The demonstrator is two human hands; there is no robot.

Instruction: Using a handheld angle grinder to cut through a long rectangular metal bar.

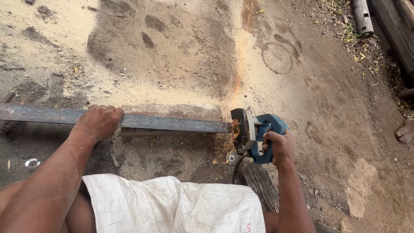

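Observation:
A long dark metal bar (172,123) lies across the sandy ground, resting on a wooden block (181,111). My left hand (100,121) is closed over the bar near its middle, pressing it down. My right hand (279,146) grips the blue handle of a power cutter (252,131), whose disc meets the bar's right end. Orange sparks (224,144) fly down and a streak of them stretches away over the sand.
A white woven sack (172,203) covers my lap. A wooden plank (261,183) lies under the cutter. Another person's bare foot (405,131) shows at the right edge. Pipes and timber (388,21) lie at the top right. A small metal ring (32,163) rests at left.

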